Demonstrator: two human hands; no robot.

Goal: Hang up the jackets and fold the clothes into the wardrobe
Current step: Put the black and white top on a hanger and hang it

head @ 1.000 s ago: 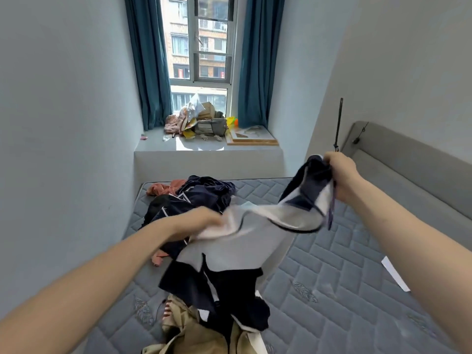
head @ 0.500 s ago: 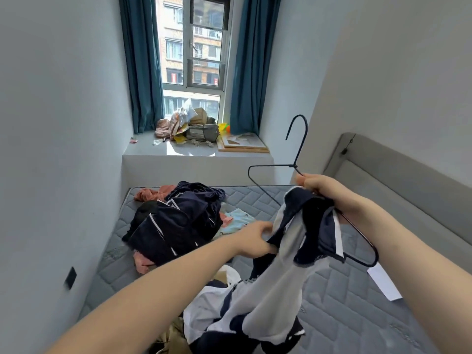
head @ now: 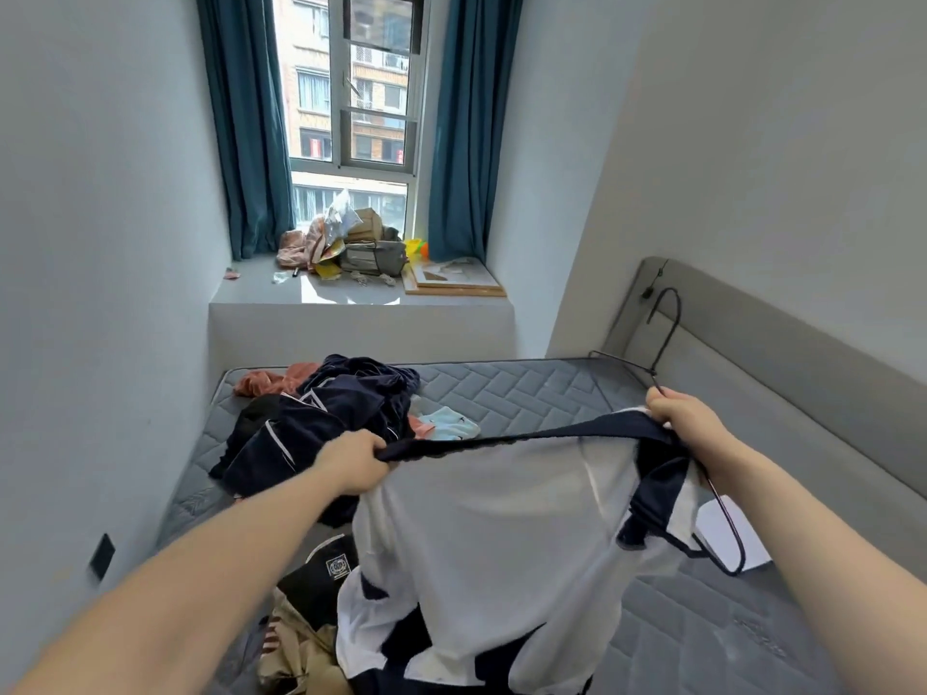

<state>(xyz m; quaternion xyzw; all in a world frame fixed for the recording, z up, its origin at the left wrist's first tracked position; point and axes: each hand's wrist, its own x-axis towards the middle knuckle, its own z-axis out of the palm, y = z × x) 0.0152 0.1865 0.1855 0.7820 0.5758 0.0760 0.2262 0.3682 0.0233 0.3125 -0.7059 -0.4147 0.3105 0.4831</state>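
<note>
You've got one bare mattress (head: 552, 393), one dark heap of clothes (head: 321, 418) on its far left and a second heap (head: 306, 639) at the near edge. Since half a second ago your hands have pulled apart, so the one white-and-navy jacket (head: 491, 519) is now stretched flat between them above the mattress, not bunched. Left hand (head: 351, 466) grip is clamped on the navy collar edge; right hand (head: 687, 421) grip is closed on the jacket's other end plus the one black wire hanger (head: 667, 318), whose hook now sits lower against the headboard (head: 802, 368). One white paper (head: 727, 531) lies under your right wrist.
</note>
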